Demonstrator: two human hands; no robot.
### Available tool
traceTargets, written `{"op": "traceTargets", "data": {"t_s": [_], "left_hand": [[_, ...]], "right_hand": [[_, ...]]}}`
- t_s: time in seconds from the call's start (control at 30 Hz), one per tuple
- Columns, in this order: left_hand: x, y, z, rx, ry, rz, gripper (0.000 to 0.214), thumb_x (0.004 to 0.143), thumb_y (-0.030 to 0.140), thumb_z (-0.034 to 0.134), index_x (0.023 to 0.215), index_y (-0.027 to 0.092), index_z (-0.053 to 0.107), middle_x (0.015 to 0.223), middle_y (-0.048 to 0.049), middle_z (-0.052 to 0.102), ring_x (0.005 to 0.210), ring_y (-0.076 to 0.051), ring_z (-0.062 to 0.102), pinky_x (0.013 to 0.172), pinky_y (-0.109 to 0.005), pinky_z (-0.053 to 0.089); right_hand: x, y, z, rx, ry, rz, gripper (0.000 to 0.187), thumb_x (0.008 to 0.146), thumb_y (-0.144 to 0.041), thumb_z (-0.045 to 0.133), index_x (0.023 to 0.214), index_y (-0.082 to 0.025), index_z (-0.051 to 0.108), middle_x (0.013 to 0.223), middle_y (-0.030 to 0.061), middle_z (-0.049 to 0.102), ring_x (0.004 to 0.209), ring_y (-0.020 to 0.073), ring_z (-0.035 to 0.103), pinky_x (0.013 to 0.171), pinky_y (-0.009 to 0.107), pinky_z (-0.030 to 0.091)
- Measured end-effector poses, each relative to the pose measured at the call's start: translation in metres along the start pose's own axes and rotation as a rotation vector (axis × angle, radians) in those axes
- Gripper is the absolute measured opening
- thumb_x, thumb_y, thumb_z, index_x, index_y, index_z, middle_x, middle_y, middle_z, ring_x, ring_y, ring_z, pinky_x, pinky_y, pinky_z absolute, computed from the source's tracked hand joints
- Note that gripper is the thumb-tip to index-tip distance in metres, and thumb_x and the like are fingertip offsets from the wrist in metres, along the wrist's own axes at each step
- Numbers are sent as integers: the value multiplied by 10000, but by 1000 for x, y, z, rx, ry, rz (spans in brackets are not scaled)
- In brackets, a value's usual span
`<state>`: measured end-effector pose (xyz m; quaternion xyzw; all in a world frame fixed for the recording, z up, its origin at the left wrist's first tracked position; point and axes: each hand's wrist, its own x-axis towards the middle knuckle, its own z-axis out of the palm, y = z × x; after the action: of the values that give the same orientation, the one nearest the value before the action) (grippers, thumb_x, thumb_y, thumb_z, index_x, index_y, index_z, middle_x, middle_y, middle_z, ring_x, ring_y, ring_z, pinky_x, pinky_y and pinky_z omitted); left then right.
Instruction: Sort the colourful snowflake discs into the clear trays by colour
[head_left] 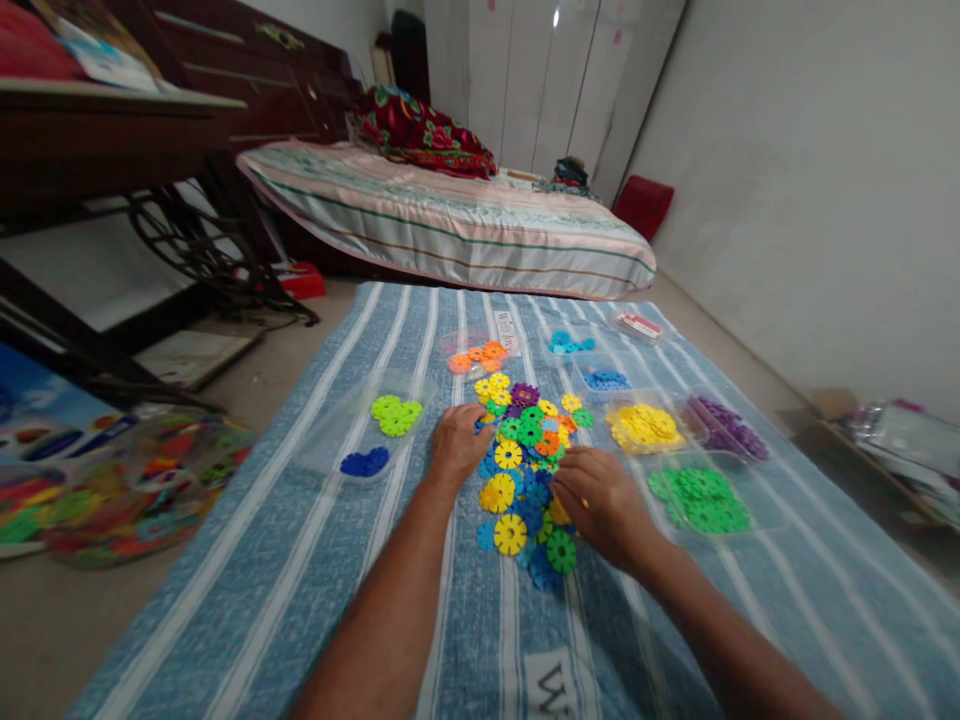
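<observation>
A loose heap of notched plastic discs [530, 425] in yellow, green, blue, orange and purple lies mid-table. My left hand [457, 442] is at the heap's left edge, its fingers curled around a dark blue disc [481, 425]. On the heap's right side, my right hand [606, 503] has its fingers bent together over the pieces; the fingertips are partly hidden, and a yellow disc [559, 511] shows beneath them. Nearest to me in the heap are a yellow disc [510, 535] and a green disc [561, 551].
Clear boxes hold sorted discs: lime [396, 415] and dark blue [364, 462] at left, orange [480, 357] and light blue [571, 343] behind, blue [606, 380], yellow [646, 426], purple [727, 428] and green [701, 499] at right. A bed [457, 225] stands beyond the striped cloth [315, 560].
</observation>
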<state>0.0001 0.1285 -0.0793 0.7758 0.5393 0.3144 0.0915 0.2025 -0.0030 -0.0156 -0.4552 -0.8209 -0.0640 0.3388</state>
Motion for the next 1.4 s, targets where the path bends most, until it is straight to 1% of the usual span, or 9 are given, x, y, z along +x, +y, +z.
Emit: {"op": "traceTargets", "data": {"t_s": [0.1, 0.27, 0.47, 0.67, 0.8, 0.97, 1.13, 1.27, 1.4], "left_hand": [[0, 0, 0, 2, -5, 6, 193, 771, 253, 583, 933, 215, 680, 1096, -57, 707, 1050, -235, 617, 974, -380, 463], [0, 0, 0, -12, -5, 5, 205, 767, 247, 587, 944, 205, 682, 1076, -68, 709, 1048, -232, 618, 980, -379, 461], [0, 2, 0, -6, 4, -7, 180, 758, 250, 595, 911, 221, 685, 1072, -58, 709, 1033, -235, 619, 959, -386, 471], [0, 5, -1, -6, -10, -1, 180, 755, 250, 599, 912, 214, 678, 1032, -58, 714, 1018, -235, 622, 950, -379, 470], [0, 6, -1, -11, -6, -5, 182, 748, 244, 605, 910, 209, 680, 1050, -70, 709, 1043, -239, 617, 965, -380, 464], [0, 6, -2, -8, -6, -5, 184, 748, 241, 599, 909, 209, 682, 1057, -65, 711, 1041, -242, 619, 962, -391, 469], [0, 7, -3, -9, -19, -10, 186, 751, 243, 598, 914, 207, 680, 1063, -66, 711, 1042, -242, 618, 971, -391, 464], [0, 7, -4, -10, -24, -15, 176, 753, 244, 598, 907, 226, 679, 1058, -49, 713, 1036, -234, 619, 974, -384, 460], [-1, 6, -3, -14, -15, -15, 172, 755, 247, 594, 902, 234, 682, 1052, -44, 714, 1032, -232, 618, 968, -386, 464]], "right_hand": [[31, 45, -19, -135, 22, 27, 244, 929, -225, 490, 772, -182, 672, 824, 84, 681, 842, 200, 612, 803, 349, 480], [66, 94, -46, -394, 268, 320, 229, 861, -355, 579, 959, -171, 672, 893, 113, 686, 857, 261, 604, 779, 407, 473], [12, 41, -27, -58, 76, 180, 164, 898, -259, 523, 833, -203, 663, 830, 69, 685, 812, 205, 635, 756, 353, 525], [-51, -20, -11, 41, -142, 102, 172, 850, -236, 605, 1014, -221, 654, 1212, 108, 614, 1223, 275, 504, 971, 474, 476], [-59, -38, -8, -1, -357, 110, 399, 733, -238, 744, 1116, -200, 639, 1394, 150, 484, 1358, 366, 334, 1036, 568, 391], [-53, -44, -2, -43, -508, 151, 462, 693, -239, 786, 1126, -154, 650, 1404, 186, 472, 1358, 401, 324, 1047, 592, 358], [-49, -43, -2, 1, -449, 107, 319, 727, -216, 734, 1025, -118, 674, 1301, 196, 558, 1293, 392, 419, 998, 586, 423], [-49, -40, 1, 60, -273, 75, 108, 826, -190, 607, 910, -172, 672, 1183, 141, 632, 1218, 325, 506, 943, 537, 490], [-48, -40, 3, 139, -108, 84, 141, 879, -159, 524, 880, -205, 657, 1077, 98, 670, 1152, 257, 559, 939, 468, 514]]}}
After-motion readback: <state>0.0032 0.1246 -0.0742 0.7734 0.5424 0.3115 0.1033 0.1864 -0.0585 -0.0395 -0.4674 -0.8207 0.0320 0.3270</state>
